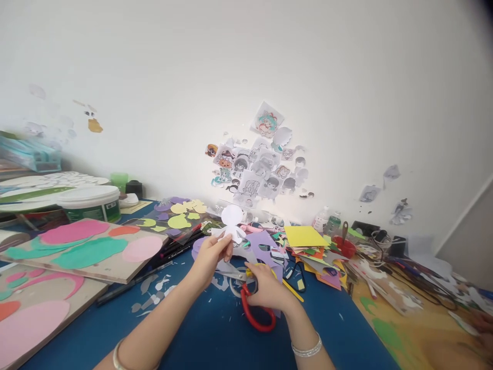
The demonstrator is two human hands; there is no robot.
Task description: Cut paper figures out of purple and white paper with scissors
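Between the fingers and thumb of my left hand (214,254) is a white paper cutout (232,216), a small figure with a round head, held upright above the table. My right hand (268,289) is closed on a pair of scissors (257,317) with red handles. The metal blades point left, below my left hand, and look apart from the cutout; my fingers partly hide the handles. Purple paper (265,246) with holes cut in it lies just beyond my right hand. White and grey paper scraps (154,295) lie on the blue table surface (215,334).
Boards (127,270) bearing coloured paper shapes stand at left, near a white-lidded tub (89,195). A stack of coloured paper topped with a yellow sheet (306,236) is at right. A red bowl (345,247) and cables lie farther right. Drawings cover part of the wall (173,103).
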